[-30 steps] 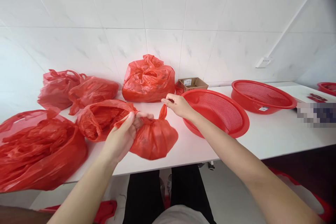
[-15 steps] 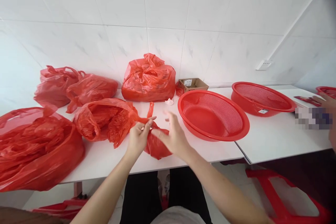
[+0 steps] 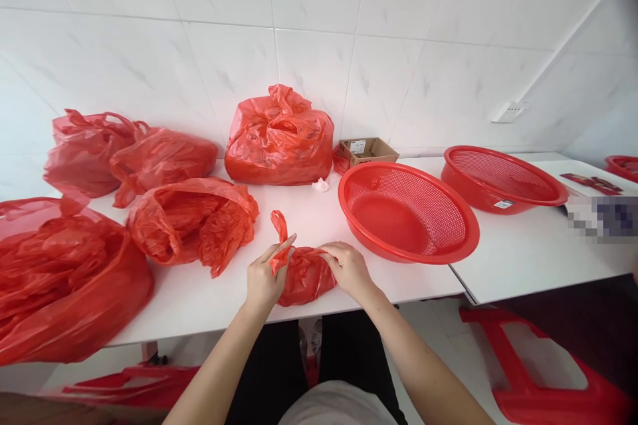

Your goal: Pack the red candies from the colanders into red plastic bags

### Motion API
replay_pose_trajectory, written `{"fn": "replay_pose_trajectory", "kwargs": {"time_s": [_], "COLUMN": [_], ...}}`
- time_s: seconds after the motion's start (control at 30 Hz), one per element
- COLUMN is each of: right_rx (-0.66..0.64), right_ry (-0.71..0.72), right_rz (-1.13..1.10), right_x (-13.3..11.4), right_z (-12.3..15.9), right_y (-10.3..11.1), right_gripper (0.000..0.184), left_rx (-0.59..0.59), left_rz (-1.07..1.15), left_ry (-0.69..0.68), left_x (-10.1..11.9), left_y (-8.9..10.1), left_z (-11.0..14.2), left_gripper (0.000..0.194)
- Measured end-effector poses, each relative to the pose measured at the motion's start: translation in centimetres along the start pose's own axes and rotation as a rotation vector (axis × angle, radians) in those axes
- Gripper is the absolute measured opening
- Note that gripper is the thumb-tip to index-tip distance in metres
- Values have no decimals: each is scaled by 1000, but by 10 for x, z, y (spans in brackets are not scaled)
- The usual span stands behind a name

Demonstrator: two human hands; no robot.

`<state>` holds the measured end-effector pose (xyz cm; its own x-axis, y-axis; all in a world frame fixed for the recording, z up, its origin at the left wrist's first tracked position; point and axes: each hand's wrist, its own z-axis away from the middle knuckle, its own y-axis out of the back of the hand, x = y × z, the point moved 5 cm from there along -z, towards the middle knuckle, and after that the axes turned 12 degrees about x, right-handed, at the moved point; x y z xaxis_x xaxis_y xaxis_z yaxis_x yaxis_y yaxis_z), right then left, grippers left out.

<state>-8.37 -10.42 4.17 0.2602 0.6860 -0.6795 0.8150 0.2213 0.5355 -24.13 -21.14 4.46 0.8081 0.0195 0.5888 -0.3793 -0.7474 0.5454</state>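
Observation:
A small red plastic bag (image 3: pixel 308 277) rests at the front edge of the white table, filled with something I cannot make out. My left hand (image 3: pixel 268 275) is closed on the bag's left side, and a looped handle sticks up past its fingers. On the other side, my right hand (image 3: pixel 347 270) pinches the bag's upper right edge between thumb and fingers. Left of my hands lies an open red bag (image 3: pixel 194 222) stuffed with crumpled red plastic. An empty red perforated basket (image 3: pixel 406 212) stands to the right of my right hand.
A bulging red bag (image 3: pixel 279 139) stands by the wall, beside a shallow cardboard box (image 3: pixel 367 150). More red bags (image 3: pixel 164 158) sit at the back left, and a large open one (image 3: pixel 70 285) at the front left. Another basket (image 3: pixel 503 179) is at right; a red stool (image 3: pixel 543 372) stands below.
My right hand has come down from hovering with spread fingers and now grips the small bag's edge. My left hand has moved slightly lower, still holding the bag.

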Motion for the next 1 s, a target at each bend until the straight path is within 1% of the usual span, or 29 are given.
{"fn": "replay_pose_trajectory", "kwargs": {"time_s": [0.1,0.17,0.23,0.3,0.4,0.5,0.6,0.67,0.77,0.83,0.9,0.97,1.0], "right_rx": [32,42,34,40,42,7,-16,-38,-43,-33,-72,-129,-134], "right_ry": [-39,-1,45,54,47,53,19,-50,-228,-316,-358,-392,-412], "right_rz": [26,59,113,175,240,272,248,148,-165,-381,-528,-647,-719], "right_x": [-5,-11,-13,-8,3,10,13,14,10,-3,-22,-40,-46], "right_z": [8,15,22,27,31,33,33,28,12,-6,-26,-43,-50], "right_y": [-11,-23,-36,-47,-56,-60,-60,-56,-40,-27,-17,-14,-14], "right_gripper": [38,49,56,55,50,49,49,50,46,42,41,37,36], "left_rx": [-25,-57,-78,-80,-82,-93,-91,-84,-81,-106,-147,-179,-183], "left_rz": [-22,-29,-39,-56,-86,-104,-99,-75,1,75,154,208,251], "left_ry": [7,10,22,42,67,73,65,40,-36,-97,-144,-168,-146], "left_x": [-3,-7,-12,-17,-25,-28,-27,-23,-9,4,17,27,30], "left_y": [-11,-21,-29,-35,-42,-46,-46,-41,-27,-16,-8,-1,2], "left_z": [8,14,17,18,17,17,17,14,3,-7,-15,-21,-23], "left_gripper": [37,38,37,36,34,33,37,35,33,31,28,27,27]}}
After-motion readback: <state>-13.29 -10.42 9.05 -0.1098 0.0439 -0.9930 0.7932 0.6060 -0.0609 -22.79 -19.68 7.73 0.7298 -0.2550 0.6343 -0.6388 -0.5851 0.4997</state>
